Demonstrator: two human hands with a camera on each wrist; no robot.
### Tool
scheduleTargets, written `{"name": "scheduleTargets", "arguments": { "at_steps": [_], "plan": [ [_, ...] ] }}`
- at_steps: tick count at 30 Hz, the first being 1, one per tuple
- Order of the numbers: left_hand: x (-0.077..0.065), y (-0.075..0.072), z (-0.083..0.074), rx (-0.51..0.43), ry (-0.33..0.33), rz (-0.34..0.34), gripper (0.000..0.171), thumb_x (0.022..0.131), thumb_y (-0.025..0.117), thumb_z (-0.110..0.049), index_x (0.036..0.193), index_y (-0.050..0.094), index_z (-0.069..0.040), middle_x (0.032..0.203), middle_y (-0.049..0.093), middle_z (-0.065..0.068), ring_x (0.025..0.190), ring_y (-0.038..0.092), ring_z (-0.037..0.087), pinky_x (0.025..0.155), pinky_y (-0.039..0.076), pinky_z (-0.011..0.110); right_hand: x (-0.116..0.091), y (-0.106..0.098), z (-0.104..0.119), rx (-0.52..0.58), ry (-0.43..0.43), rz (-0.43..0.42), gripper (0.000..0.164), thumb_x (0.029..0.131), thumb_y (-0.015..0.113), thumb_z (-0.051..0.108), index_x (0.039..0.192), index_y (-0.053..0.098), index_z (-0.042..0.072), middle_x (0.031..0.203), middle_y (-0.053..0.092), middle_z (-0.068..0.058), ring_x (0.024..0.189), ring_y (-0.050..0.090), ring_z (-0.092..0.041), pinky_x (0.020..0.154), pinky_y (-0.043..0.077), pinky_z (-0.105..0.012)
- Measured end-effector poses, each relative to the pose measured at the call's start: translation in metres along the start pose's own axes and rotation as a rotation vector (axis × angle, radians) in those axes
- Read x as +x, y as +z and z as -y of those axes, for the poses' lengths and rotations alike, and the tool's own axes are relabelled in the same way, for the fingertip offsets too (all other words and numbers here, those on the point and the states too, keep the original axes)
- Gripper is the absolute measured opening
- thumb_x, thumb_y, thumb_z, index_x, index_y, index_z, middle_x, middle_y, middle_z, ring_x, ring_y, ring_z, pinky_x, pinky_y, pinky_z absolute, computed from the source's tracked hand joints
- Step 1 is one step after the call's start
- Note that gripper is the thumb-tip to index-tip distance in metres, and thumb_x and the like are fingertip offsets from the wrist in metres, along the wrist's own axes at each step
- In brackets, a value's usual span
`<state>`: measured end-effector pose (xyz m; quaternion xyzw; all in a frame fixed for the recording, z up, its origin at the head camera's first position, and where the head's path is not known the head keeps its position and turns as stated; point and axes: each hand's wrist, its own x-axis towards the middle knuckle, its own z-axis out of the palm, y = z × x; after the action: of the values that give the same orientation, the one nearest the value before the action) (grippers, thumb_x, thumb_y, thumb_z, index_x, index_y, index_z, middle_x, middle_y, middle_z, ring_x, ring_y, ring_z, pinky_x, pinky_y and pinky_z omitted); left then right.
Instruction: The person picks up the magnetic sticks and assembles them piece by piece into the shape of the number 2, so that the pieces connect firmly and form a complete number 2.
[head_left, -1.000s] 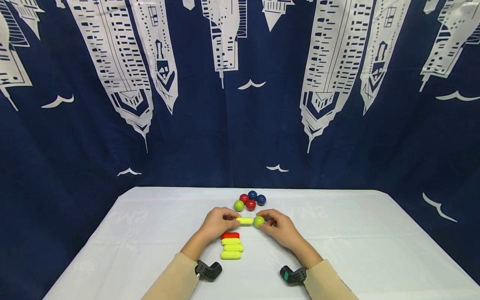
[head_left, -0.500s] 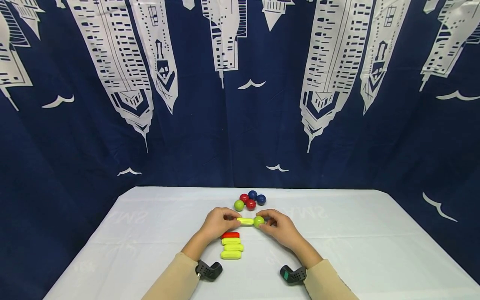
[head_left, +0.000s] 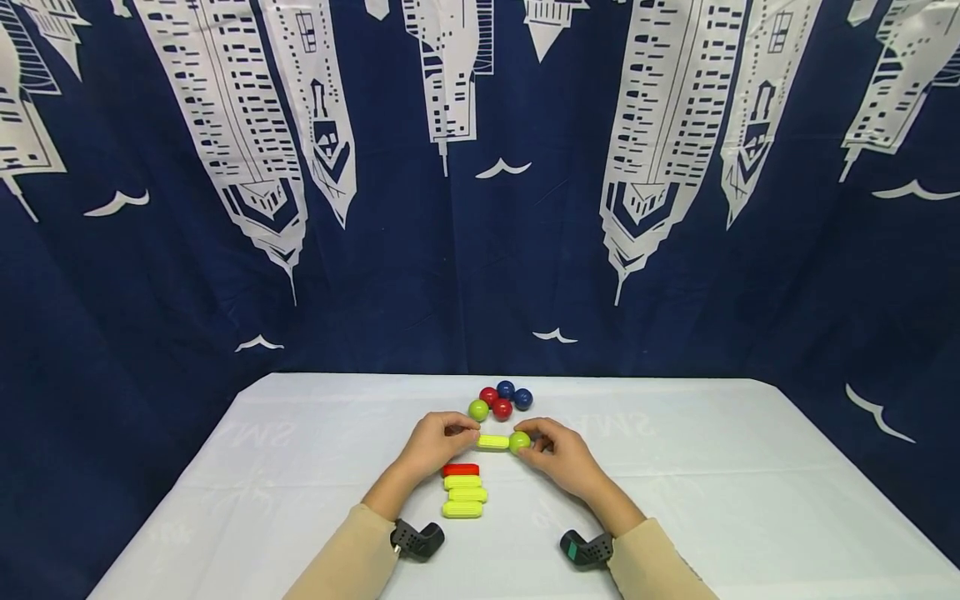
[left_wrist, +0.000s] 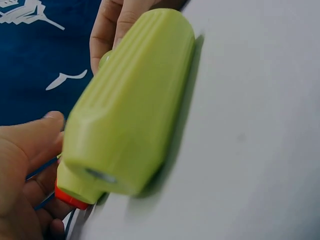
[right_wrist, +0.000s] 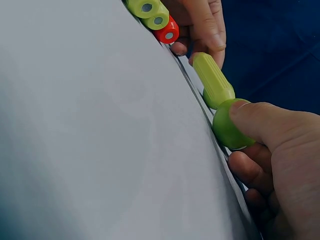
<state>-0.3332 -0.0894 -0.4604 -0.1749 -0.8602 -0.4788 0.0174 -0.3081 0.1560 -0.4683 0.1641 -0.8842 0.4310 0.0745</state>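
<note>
Between thumb and fingers, my left hand (head_left: 437, 442) pinches the left end of a ribbed yellow rod (head_left: 493, 442). The rod's other end meets a glossy green ball (head_left: 519, 442), which my right hand (head_left: 564, 457) grips from the right side. In the right wrist view, the thumb lies over the ball (right_wrist: 231, 125) and the rod (right_wrist: 214, 81) lines up with it. Toward me lies a row of rods, a red rod (head_left: 461, 471) at the far end and several yellow rods (head_left: 462, 509) nearer. Grey discs show in their ends in the right wrist view.
Beyond the hands sits a cluster of balls: a green ball (head_left: 478, 410), red balls (head_left: 502, 409) and blue balls (head_left: 523, 399). A white cloth covers the table (head_left: 720, 483). Behind it hangs a dark blue curtain (head_left: 465, 275) printed with white buildings.
A gap between the yellow rod and the green ball has closed, with the rod moving slightly right to meet the ball. Both hands otherwise stay nearly in place.
</note>
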Motion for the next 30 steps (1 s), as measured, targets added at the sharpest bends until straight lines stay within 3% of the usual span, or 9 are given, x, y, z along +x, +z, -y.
{"name": "scheduleTargets", "arguments": {
  "at_steps": [7, 10, 15, 20, 24, 30],
  "plan": [
    [0.005, -0.001, 0.004, -0.069, -0.045, -0.097, 0.014, 0.094, 0.069, -0.02, 0.104, 0.075, -0.012, 0.087, 0.068, 0.002, 0.072, 0.058, 0.011, 0.065, 0.048, 0.022, 0.0, 0.0, -0.001, -0.002, 0.019, -0.002, 0.03, 0.086, 0.077, 0.016, 0.114, 0.07, 0.02, 0.103, 0.069, 0.003, 0.077, 0.055, -0.007, 0.07, 0.046, -0.02],
    [0.006, -0.001, 0.005, -0.062, -0.035, -0.14, 0.017, 0.092, 0.071, -0.02, 0.107, 0.074, -0.013, 0.089, 0.065, 0.003, 0.075, 0.056, 0.012, 0.066, 0.047, 0.022, 0.001, 0.0, 0.0, -0.008, 0.024, -0.002, 0.03, 0.086, 0.077, 0.015, 0.115, 0.07, 0.02, 0.104, 0.07, 0.003, 0.077, 0.055, -0.007, 0.07, 0.046, -0.021],
    [0.009, -0.001, 0.007, -0.019, 0.012, -0.186, 0.03, 0.09, 0.073, -0.019, 0.12, 0.069, -0.016, 0.11, 0.063, 0.008, 0.094, 0.057, 0.019, 0.083, 0.049, 0.031, 0.001, -0.001, 0.0, -0.02, 0.047, 0.005, 0.03, 0.086, 0.077, 0.017, 0.115, 0.07, 0.022, 0.105, 0.069, 0.005, 0.078, 0.055, -0.007, 0.071, 0.046, -0.02],
    [0.011, -0.001, 0.01, -0.005, 0.058, -0.159, 0.042, 0.091, 0.073, -0.017, 0.132, 0.063, -0.018, 0.135, 0.057, 0.01, 0.121, 0.054, 0.03, 0.105, 0.044, 0.049, 0.0, -0.001, 0.001, -0.016, 0.032, -0.005, 0.029, 0.086, 0.077, 0.016, 0.115, 0.07, 0.021, 0.104, 0.07, 0.004, 0.078, 0.055, -0.007, 0.07, 0.046, -0.021],
    [0.014, -0.003, 0.01, 0.001, 0.086, -0.121, 0.05, 0.091, 0.071, -0.018, 0.139, 0.057, -0.017, 0.147, 0.051, 0.009, 0.135, 0.044, 0.035, 0.111, 0.036, 0.057, 0.001, 0.0, 0.001, -0.014, 0.018, -0.015, 0.029, 0.086, 0.077, 0.016, 0.114, 0.07, 0.021, 0.104, 0.07, 0.003, 0.077, 0.055, -0.007, 0.069, 0.046, -0.021],
    [0.018, -0.003, 0.01, 0.04, 0.084, -0.065, 0.055, 0.092, 0.069, -0.021, 0.145, 0.052, -0.019, 0.155, 0.045, 0.007, 0.143, 0.039, 0.037, 0.114, 0.026, 0.065, 0.002, 0.0, 0.001, -0.017, 0.023, -0.008, 0.03, 0.086, 0.077, 0.015, 0.115, 0.07, 0.02, 0.105, 0.07, 0.003, 0.077, 0.055, -0.007, 0.069, 0.046, -0.021]
  ]
}}
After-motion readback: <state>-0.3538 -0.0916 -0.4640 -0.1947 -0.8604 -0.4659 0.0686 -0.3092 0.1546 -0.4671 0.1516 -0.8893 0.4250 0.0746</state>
